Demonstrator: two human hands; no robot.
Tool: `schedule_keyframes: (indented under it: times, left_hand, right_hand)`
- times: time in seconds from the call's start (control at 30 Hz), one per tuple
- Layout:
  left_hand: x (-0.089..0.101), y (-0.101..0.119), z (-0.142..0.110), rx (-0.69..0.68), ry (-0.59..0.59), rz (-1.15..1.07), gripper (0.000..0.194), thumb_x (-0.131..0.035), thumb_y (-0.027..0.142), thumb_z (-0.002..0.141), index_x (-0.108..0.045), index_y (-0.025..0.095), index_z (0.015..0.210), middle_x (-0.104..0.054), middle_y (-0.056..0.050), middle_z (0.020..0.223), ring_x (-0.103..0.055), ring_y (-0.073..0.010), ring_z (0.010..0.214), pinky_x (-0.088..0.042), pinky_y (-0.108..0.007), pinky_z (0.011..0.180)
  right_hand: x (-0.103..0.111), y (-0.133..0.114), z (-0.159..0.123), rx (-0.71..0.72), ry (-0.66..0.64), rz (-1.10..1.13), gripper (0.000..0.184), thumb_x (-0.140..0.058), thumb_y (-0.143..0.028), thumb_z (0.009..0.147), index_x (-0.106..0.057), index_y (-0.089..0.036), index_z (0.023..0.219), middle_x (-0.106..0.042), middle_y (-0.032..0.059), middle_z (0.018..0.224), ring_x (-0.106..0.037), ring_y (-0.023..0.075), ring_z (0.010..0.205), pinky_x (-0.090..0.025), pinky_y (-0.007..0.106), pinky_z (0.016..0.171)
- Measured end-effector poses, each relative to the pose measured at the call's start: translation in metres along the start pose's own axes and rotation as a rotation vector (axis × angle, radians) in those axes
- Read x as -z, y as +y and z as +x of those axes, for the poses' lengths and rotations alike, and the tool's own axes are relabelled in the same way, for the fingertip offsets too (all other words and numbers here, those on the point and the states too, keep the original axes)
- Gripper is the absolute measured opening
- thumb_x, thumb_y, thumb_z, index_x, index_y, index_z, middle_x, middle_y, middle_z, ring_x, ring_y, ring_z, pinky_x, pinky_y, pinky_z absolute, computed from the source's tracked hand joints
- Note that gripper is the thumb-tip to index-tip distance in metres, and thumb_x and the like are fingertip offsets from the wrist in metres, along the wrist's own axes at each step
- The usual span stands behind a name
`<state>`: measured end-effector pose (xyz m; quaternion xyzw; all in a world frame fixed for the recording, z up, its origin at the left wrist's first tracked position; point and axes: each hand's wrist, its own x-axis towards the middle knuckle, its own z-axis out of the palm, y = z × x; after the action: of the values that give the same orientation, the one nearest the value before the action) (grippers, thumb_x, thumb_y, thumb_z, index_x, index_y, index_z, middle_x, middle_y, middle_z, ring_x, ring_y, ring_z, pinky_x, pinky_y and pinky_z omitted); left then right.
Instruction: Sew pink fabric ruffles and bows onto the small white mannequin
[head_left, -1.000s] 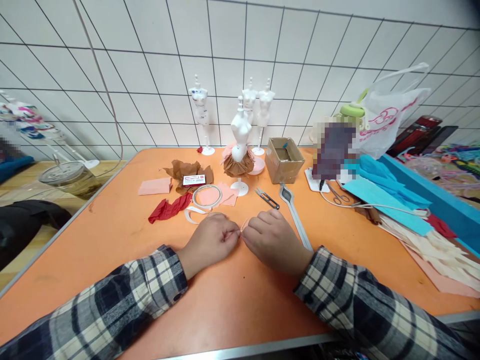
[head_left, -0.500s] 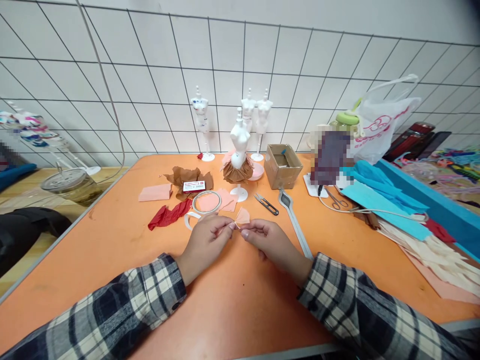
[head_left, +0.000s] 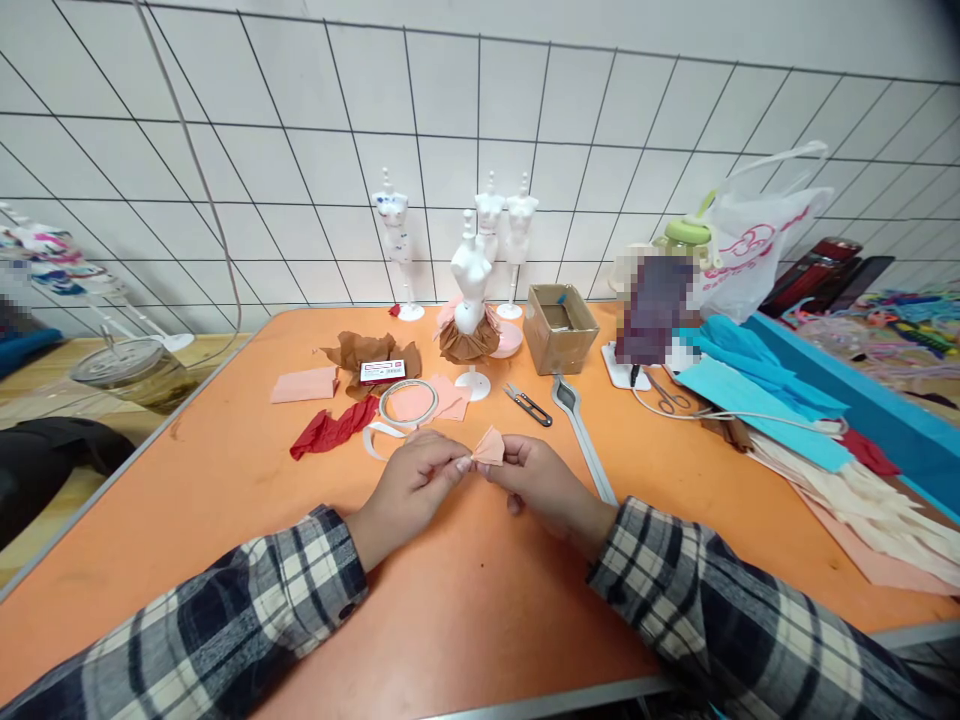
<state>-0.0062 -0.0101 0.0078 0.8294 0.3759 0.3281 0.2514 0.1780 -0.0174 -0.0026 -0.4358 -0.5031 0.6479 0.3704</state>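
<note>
A small fan-shaped piece of peach crepe paper [head_left: 490,447] is held between my two hands above the table. My left hand [head_left: 420,478] pinches its gathered narrow end between thumb and forefinger. The fingers of my right hand [head_left: 536,475] are closed on its wider right side. Just beyond lie a roll of tape [head_left: 409,402], a loose white strip [head_left: 373,440] and thread snips [head_left: 529,405]. A small white dress form [head_left: 471,275] wearing a ruffled brown skirt [head_left: 469,340] stands behind them.
Red crepe paper [head_left: 332,430], a staple-sized box [head_left: 382,371] on brown paper, and folded peach paper [head_left: 304,385] lie left. A cardboard box [head_left: 562,335], grey strap [head_left: 585,440], phone [head_left: 656,308] and scissors [head_left: 670,395] are right. More dress forms [head_left: 393,225] line the wall.
The peach paper piece has turned and its fan shows wider, with my right fingers now further along its right side. The whole view has shifted slightly.
</note>
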Motion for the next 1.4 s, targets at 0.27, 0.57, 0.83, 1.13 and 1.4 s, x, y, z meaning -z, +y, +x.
schedule_keyframes:
  times: [0.27,0.57,0.83,1.13,1.4]
  left_hand:
    - [0.007,0.0,-0.003,0.083,-0.238,-0.464,0.038,-0.052,0.044,0.09,-0.065,0.013,0.071,-0.059,-0.002,0.062,-0.053,-0.0132,0.06,-0.04,-0.023,0.061]
    - [-0.004,-0.007,-0.003,0.324,-0.368,-0.843,0.038,-0.056,0.047,0.088,-0.066,0.012,0.076,-0.062,-0.003,0.062,-0.056,-0.0131,0.057,-0.042,-0.025,0.062]
    - [-0.002,-0.008,0.0,0.376,-0.456,-0.918,0.041,-0.054,0.046,0.089,-0.069,0.011,0.074,-0.065,-0.005,0.056,-0.051,-0.0127,0.052,-0.035,-0.025,0.059]
    - [-0.003,-0.01,-0.001,0.372,-0.561,-0.921,0.049,-0.049,0.05,0.09,-0.069,0.01,0.069,-0.066,-0.007,0.056,-0.056,-0.0161,0.054,-0.04,-0.028,0.062]
    - [-0.006,-0.004,0.004,0.36,-0.186,-0.8,0.04,-0.064,0.052,0.08,-0.064,0.016,0.095,-0.066,-0.005,0.087,-0.059,-0.0174,0.077,-0.045,-0.028,0.071]
  right_hand:
    - [0.011,-0.004,-0.004,0.083,-0.153,-0.078,0.02,-0.072,-0.031,0.071,-0.06,-0.016,0.077,-0.051,-0.0054,0.061,-0.041,0.0049,0.046,-0.035,0.016,0.038]
    - [0.014,-0.002,-0.002,0.181,-0.19,-0.099,0.03,-0.07,-0.043,0.077,-0.059,-0.016,0.081,-0.062,0.0015,0.069,-0.052,0.01,0.056,-0.035,0.017,0.04]
    - [0.015,-0.003,0.0,0.11,-0.167,-0.118,0.036,-0.072,-0.049,0.072,-0.06,-0.015,0.079,-0.051,-0.0033,0.064,-0.041,0.0068,0.05,-0.034,0.018,0.04]
    - [0.011,-0.005,-0.002,0.17,-0.185,-0.079,0.037,-0.075,-0.046,0.07,-0.054,-0.016,0.074,-0.048,-0.0052,0.064,-0.038,0.0051,0.05,-0.032,0.018,0.045]
    - [0.012,-0.013,-0.004,0.191,-0.065,-0.091,0.03,-0.069,-0.042,0.074,-0.051,-0.018,0.069,-0.051,-0.0032,0.066,-0.044,0.0075,0.053,-0.033,0.02,0.047]
